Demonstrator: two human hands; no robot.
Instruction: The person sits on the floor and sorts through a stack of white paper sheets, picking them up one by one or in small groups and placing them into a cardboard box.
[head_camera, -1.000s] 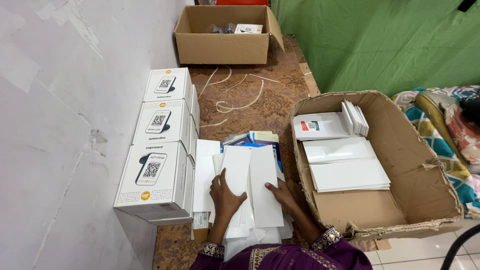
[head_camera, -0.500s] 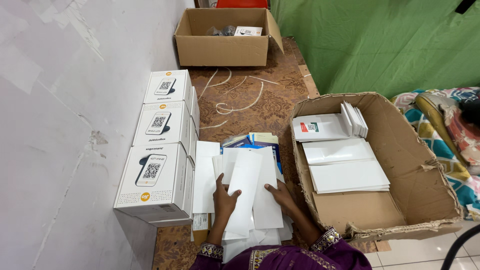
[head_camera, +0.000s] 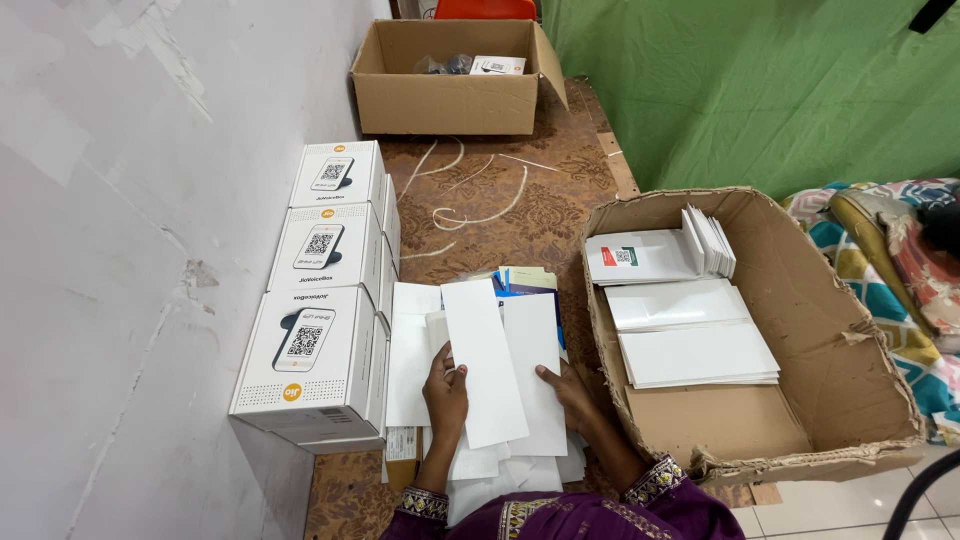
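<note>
1. My left hand (head_camera: 446, 392) has its grip clamped on a long white card (head_camera: 484, 362), thumb on the card's left edge, lifting it at a slight tilt above the pile.
2. My right hand (head_camera: 571, 392) lies flat with the fingers spread, pressing on a second white card (head_camera: 534, 372) that sits under and just right of the lifted one; its grip is apart and closes on nothing.
3. Both cards lie over a loose pile of white sheets (head_camera: 412, 352) on the patterned brown table (head_camera: 500, 200), right in front of me.
4. Blue and cream leaflets (head_camera: 528, 281) peek out at the far end of the pile.
5. Just left of the pile, three white product boxes (head_camera: 320, 300) stand in a row along the wall (head_camera: 120, 250).
6. To my right, a worn open carton (head_camera: 830, 350) holds flat stacks of white envelopes (head_camera: 695, 340) and a bundle standing on edge at its far end.
7. At the far end of the table stands a smaller open cardboard box (head_camera: 450, 95), and white cable (head_camera: 470, 195) loops lie between it and the pile.
8. A green cloth (head_camera: 750, 90) hangs behind the carton.
</note>
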